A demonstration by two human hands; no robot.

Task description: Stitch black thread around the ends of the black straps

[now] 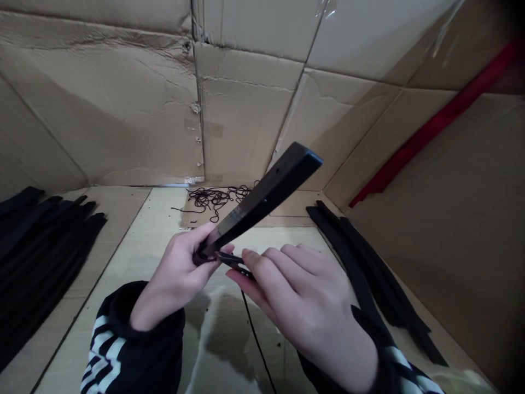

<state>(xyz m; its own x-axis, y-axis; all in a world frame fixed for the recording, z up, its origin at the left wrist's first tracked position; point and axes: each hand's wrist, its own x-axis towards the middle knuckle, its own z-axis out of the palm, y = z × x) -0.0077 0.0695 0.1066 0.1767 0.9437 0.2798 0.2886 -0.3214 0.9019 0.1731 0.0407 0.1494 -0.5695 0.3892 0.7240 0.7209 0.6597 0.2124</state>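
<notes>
Your left hand (172, 279) is closed around the lower end of a long, flat black strip (262, 202), which rises from your fist and tilts up and to the right, clear of the table (135, 257). Your right hand (299, 306) is closed too, pinching a small dark tool (233, 262) between thumb and fingers. The hands partly hide the tool, so you can't tell exactly what it is. Its tip sits right at the strip's lower end, inside your left hand's grip.

A thin black cord (256, 339) drops from around your right hand to the pale wooden table. Beyond the strip, a tangled pile of black thread (217, 200) lies against the back wall. To your left is a stack of black strips (41, 246), laid side by side, and to your right is a smaller group of black strips (361, 262). Creased cardboard walls (123, 109) line the table's back and sides, with a red strip (430, 126) lying against the right-hand one. Your black sleeves (135, 339) have white stripes.
</notes>
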